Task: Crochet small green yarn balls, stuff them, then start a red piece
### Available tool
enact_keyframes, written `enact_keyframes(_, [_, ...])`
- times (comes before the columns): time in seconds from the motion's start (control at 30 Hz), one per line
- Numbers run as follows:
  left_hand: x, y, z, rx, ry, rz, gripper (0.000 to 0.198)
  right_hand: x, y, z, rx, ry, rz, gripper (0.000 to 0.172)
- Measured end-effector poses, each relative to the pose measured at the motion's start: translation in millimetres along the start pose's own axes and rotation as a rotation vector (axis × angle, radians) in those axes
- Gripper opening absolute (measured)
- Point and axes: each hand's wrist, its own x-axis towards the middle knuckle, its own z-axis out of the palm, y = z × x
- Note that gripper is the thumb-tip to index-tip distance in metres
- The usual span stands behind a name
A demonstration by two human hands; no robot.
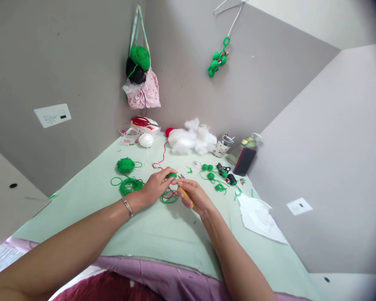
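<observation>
A small green yarn piece (172, 175) is pinched between the fingertips of the left hand (159, 183), over the middle of the pale green surface (175, 234). A yellow-handled tool (187, 196) is gripped in the closed right hand (192, 193), its metal tip pointed toward the piece at ten o'clock; its exact kind cannot be told. A loop of green yarn (169, 200) is seen just below the hands. With the hands taken as the dial's centre, a green yarn ball (125, 165) is set toward ten o'clock and a loose green coil (130, 186) at nine, beside the left hand. A white yarn ball (146, 140) is placed at eleven, and fluffy white stuffing (192, 139) is heaped between twelve and one. Toward two, a pen cup (222, 147) is stood; at three, small green balls (211, 176) are scattered; at four, a white sheet (258, 215) is laid.
</observation>
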Motion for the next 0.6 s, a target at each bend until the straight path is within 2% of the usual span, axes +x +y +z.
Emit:
enact_keyframes(0.23, [0,-5,3.5,-0.005,-0.026,-0.02,0.021,0,1,3,-0.017,0.054,-0.039,0.03])
enact_keyframes(0.43, [4,-6,6.9,-0.038,-0.031,-0.076,0.02,-3,3,13,-0.15,0.153,-0.117,0.024])
enact_keyframes(0.6, [7,-15,9.9,-0.049,-0.051,-0.1,0.015,-6,10,24,-0.291,0.245,-0.202,0.015])
